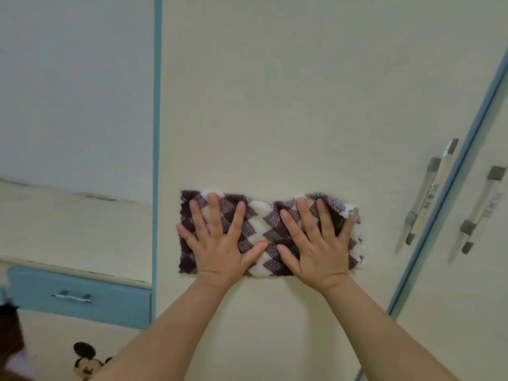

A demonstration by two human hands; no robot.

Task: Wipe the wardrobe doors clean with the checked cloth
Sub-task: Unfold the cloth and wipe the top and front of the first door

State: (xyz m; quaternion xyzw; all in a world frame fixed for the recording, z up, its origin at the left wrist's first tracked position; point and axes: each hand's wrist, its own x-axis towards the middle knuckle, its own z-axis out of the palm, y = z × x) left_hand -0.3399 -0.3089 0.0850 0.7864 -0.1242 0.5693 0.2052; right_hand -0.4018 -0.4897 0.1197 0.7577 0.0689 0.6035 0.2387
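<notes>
In the head view, a checked cloth [270, 233], patterned in dark purple and white, is pressed flat against a cream wardrobe door [288, 105], low on the visible part of the panel and nearer its left edge than its right. The cloth is spread wide, with some bunching along its top edge and at its right end. The left hand [220, 237] is laid on the left half of the cloth with its fingers spread and its palm flat, the little finger reaching the cloth's left edge. The right hand [316, 240] is laid on the right half in the same way, fingers splayed upward, the outermost finger close to the cloth's right edge. The two thumbs point toward each other near the cloth's middle and are just apart. Nothing is pinched by either hand; both are flattened open against the cloth. The door's left edge is bordered by a blue strip [157, 133]. Near the door's right edge, a long clear handle [428, 193] with grey ends is mounted, and a second handle [483, 210] is seen on the neighbouring door. At the lower left, a blue drawer [79, 296] with a metal pull is visible, and below it a cartoon mouse picture [88, 360].
</notes>
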